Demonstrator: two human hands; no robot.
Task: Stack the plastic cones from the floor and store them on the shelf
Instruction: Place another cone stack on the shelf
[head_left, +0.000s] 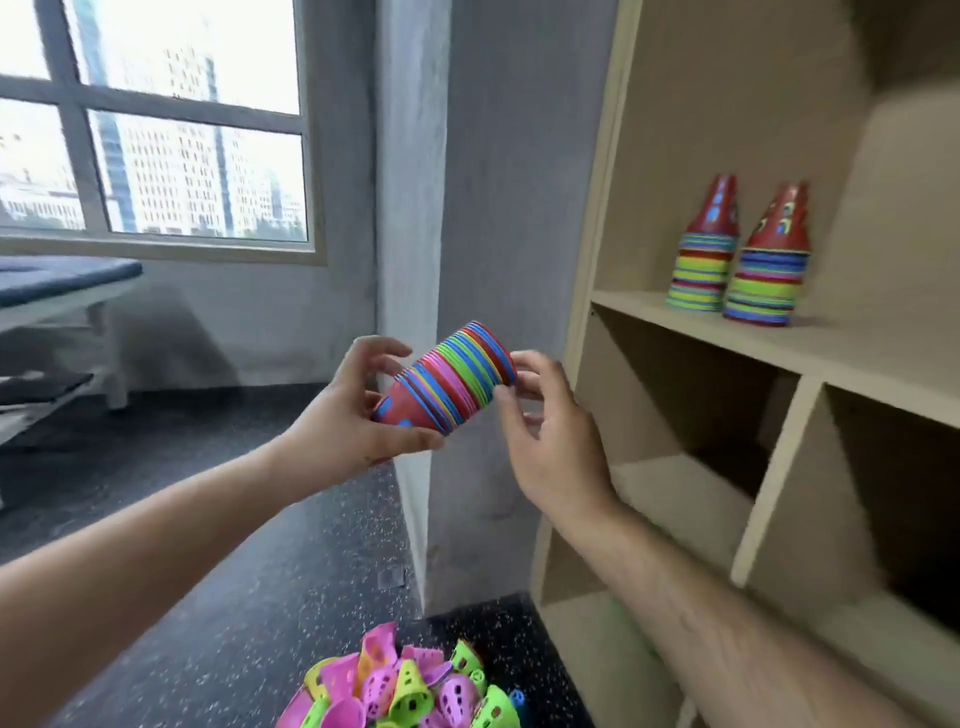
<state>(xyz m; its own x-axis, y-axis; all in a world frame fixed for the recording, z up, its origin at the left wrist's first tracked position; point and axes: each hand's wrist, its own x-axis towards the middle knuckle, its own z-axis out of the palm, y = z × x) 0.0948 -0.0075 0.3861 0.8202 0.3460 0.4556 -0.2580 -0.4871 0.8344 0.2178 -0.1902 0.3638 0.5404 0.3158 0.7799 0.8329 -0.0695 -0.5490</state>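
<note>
A stack of nested plastic cones (451, 378), red-topped with pink, green and blue rims, lies tilted on its side in mid-air between my hands. My left hand (347, 415) grips its narrow red end from the left. My right hand (550, 431) holds the wide rim end, fingers curled behind it. Two finished cone stacks (704, 260) (769, 270) stand upright on the wooden shelf (810, 353) to the right. A pile of loose pink and green cones (410, 686) lies on the dark floor below.
The shelf unit has lower compartments (691, 415) at the right. A grey wall corner (410, 260) stands behind my hands. A blue padded bench (62, 280) sits under the window at the left. Speckled dark floor (234, 597) spreads below.
</note>
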